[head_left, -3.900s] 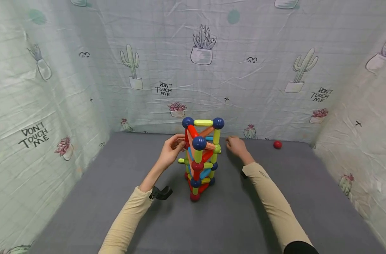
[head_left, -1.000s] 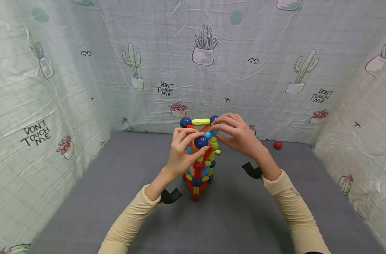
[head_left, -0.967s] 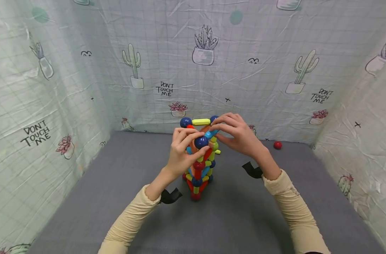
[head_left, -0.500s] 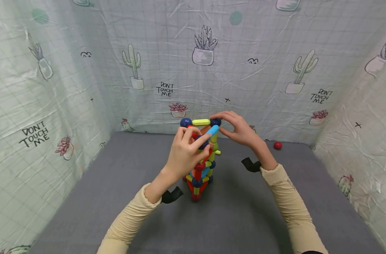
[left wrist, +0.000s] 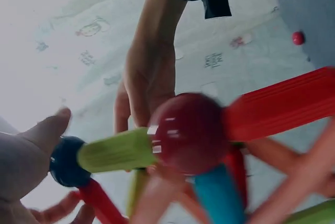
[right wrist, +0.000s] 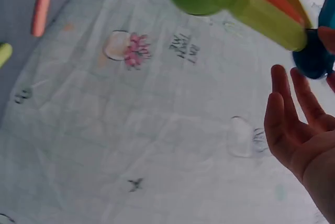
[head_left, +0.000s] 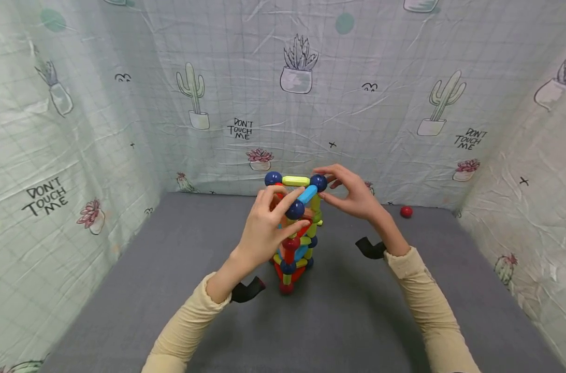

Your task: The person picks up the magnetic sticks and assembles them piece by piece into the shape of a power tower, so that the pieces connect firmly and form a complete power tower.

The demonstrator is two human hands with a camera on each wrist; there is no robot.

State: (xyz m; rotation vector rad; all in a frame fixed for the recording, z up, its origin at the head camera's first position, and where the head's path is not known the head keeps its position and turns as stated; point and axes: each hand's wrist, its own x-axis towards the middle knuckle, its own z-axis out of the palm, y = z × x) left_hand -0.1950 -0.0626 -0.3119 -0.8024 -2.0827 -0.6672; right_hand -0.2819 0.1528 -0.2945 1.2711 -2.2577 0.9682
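A tower of magnetic rods and balls [head_left: 289,254] stands on the table in the head view. My left hand [head_left: 264,225] holds the front top blue ball [head_left: 294,210] loosely between thumb and forefinger. At the back right corner my right hand [head_left: 354,194] has its thumb and fingertips around another blue ball [head_left: 318,182]. A light blue rod [head_left: 308,194] spans these two balls. A yellow-green rod [head_left: 295,181] links the right one to the left top ball [head_left: 273,178]. In the left wrist view, a yellow-green rod [left wrist: 115,149] joins the held ball to a red ball [left wrist: 188,132].
A loose red ball [head_left: 406,211] lies near the back right of the grey table [head_left: 348,321]. Behind the tower, an orange rod [right wrist: 42,9] and several yellow-green rods lie loose in the right wrist view. A printed cloth [head_left: 376,119] hangs behind.
The light blue rod, held by the right hand a second ago, now bridges the front and right top balls. My right hand has shifted onto the right ball; the left fingers have spread slightly.
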